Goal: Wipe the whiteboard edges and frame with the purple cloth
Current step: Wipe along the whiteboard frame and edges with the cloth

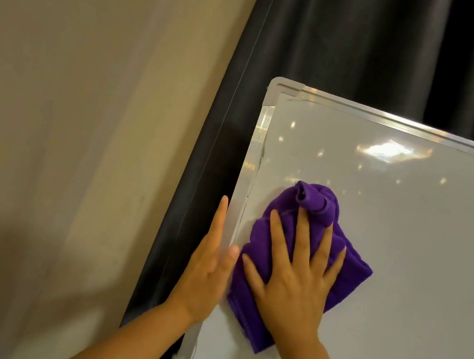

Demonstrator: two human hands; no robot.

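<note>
A beige wall [50, 115] fills the far left, and next to it hangs a dark curtain [365, 37] that runs behind the board's top edge. The left hand [207, 266] comes up from the lower middle, its fingers [218, 223] held straight and pressed together, lying flat along the outer side of the whiteboard's silver frame [252, 163]; the thumb rests on the front of the frame, just beside the cloth. Above these fingers the frame climbs to a grey plastic corner piece [279, 87], from which the top rail slants off to the right. Just right of the left-hand fingers, the purple cloth [349, 272] sits bunched on the white writing surface of the whiteboard [421, 259], close to the left edge but on the panel itself and not over the frame. The right hand [293, 284] lies palm-down on the cloth with its fingers [281, 237] spread wide, pressing the fabric against the board. A rolled twist of cloth pokes up beyond the fingertips, and a folded flap sticks out to the right of the little finger, while the lower corner hangs below the wrist. Further right the board is bare and glossy, with reflections of lights above the fingers.
</note>
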